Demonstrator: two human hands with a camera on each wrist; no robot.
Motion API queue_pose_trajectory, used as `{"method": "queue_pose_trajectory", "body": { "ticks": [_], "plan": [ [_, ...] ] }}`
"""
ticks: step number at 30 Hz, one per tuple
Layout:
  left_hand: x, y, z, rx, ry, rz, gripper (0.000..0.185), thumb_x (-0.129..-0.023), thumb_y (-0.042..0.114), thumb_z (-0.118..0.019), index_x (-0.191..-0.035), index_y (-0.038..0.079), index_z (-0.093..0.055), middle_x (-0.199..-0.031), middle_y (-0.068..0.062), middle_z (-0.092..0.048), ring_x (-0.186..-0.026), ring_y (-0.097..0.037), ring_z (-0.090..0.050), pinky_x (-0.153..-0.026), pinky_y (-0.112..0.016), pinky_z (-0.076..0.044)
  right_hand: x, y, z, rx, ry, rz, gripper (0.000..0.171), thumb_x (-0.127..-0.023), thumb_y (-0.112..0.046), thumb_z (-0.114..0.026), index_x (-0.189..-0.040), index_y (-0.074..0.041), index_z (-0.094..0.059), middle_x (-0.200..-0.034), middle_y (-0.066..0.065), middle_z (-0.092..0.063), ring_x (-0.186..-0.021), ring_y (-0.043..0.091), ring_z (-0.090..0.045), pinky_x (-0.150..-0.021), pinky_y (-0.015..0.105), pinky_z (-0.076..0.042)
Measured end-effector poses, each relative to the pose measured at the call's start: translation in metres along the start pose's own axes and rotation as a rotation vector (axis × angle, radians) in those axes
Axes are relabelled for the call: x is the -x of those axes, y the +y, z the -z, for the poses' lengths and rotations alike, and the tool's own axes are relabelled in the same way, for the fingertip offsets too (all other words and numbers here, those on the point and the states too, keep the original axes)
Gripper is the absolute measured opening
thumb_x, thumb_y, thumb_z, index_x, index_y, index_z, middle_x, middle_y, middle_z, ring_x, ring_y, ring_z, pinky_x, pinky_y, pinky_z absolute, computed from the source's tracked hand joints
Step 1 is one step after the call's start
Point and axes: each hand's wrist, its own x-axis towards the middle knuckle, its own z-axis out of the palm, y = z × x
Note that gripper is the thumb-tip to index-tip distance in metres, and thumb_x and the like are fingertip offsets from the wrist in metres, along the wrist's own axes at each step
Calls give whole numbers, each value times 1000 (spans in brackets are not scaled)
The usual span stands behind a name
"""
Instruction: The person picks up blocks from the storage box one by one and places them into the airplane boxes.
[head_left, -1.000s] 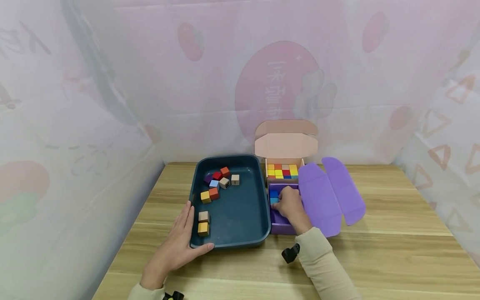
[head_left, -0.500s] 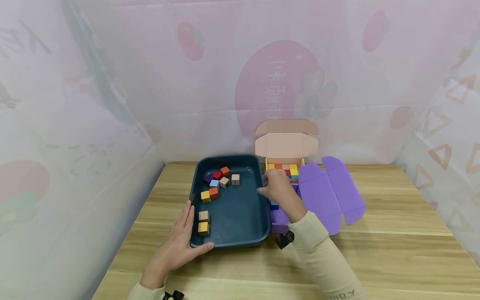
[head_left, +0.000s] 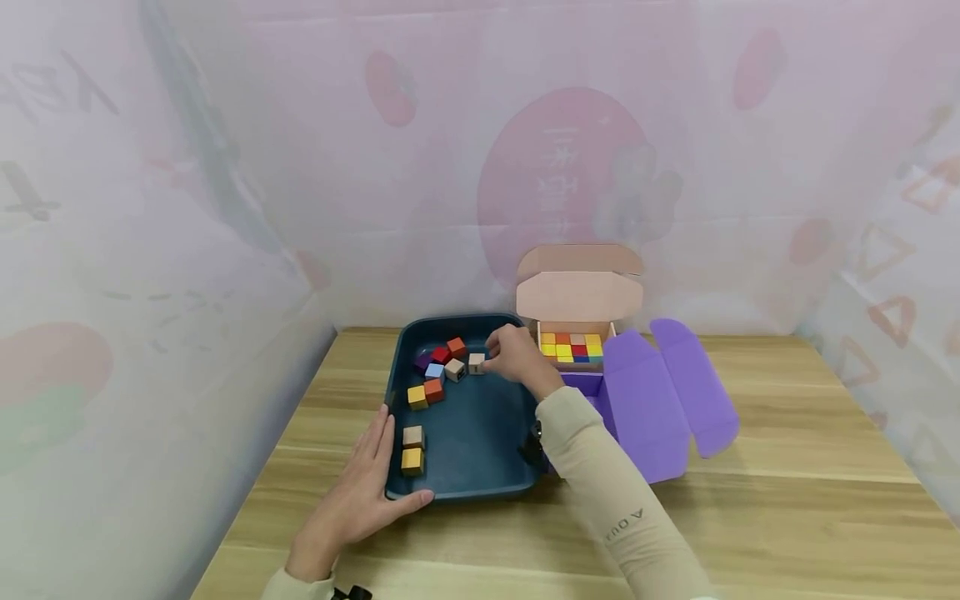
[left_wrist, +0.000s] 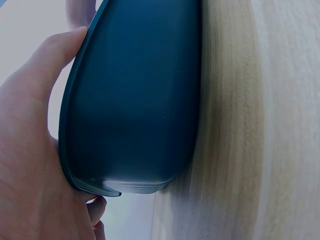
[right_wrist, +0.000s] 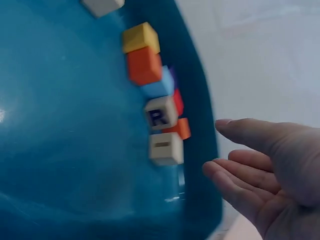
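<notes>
A dark teal tray [head_left: 480,450] holds wooden cubes in several colours. My left hand [head_left: 352,500] rests on its near left corner, fingers along the left rim and thumb on the front rim; the left wrist view has the hand against the tray's wall [left_wrist: 135,90]. Over the tray's right part reaches my right hand [head_left: 516,360], its fingertips close to a plain wood cube [head_left: 476,363]. In the right wrist view, thumb and fingers [right_wrist: 240,192] are apart with nothing between them. That cube [right_wrist: 166,148] shows a dash, and beside it lies a cube marked R [right_wrist: 161,114].
Right of the tray stands a purple box with its lid [head_left: 648,400] folded out to the right; my right sleeve [head_left: 600,467] hides much of its inside. Behind it, a peach box [head_left: 579,296] with raised lid holds rows of coloured cubes. A printed cloth hangs behind the table.
My right hand has left the purple box, where blue cubes lay under it, and moved left over the tray to the wood cube. The left hand keeps its place on the tray.
</notes>
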Motion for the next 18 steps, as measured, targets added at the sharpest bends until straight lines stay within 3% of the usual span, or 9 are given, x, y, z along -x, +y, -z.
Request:
{"method": "queue_pose_trajectory", "body": {
  "ticks": [4,9,15,18],
  "plan": [
    [0,0,0,1,4,-4,129,-84,76,-71,-170,5,-6,-180,-12,4,-165,-42,-10,-130,-69,-17,-10,6,-12,30,-7,-17,40,-95,-18,-81,-129,2,-72,-119,16,-75,-106,27,-71,-98,43,-63],
    [0,0,-2,4,0,-6,129,-84,77,-70,-170,6,-5,-180,-10,5,-166,-41,-9,-131,-67,-15,-17,13,-22,61,-16,-53,30,-95,-18,-80,-117,2,-75,-95,13,-68,-84,24,-64,-81,38,-60],
    [1,0,-3,2,-3,-2,130,-83,78,-70,-171,7,-4,-180,-9,6,-166,-40,-9,-131,-66,-16,-23,19,-30,65,17,-92,28,-95,-15,-80,-117,0,-75,-103,13,-68,-83,21,-62,-79,36,-59],
    [2,0,-2,11,-4,5,130,-83,78,-71,-171,7,-4,-180,-9,6,-166,-39,-9,-131,-67,-16,-28,18,-34,55,23,-83,20,-96,-14,-79,-107,2,-74,-88,10,-61,-75,20,-58,-70,32,-54]
  ]
}}
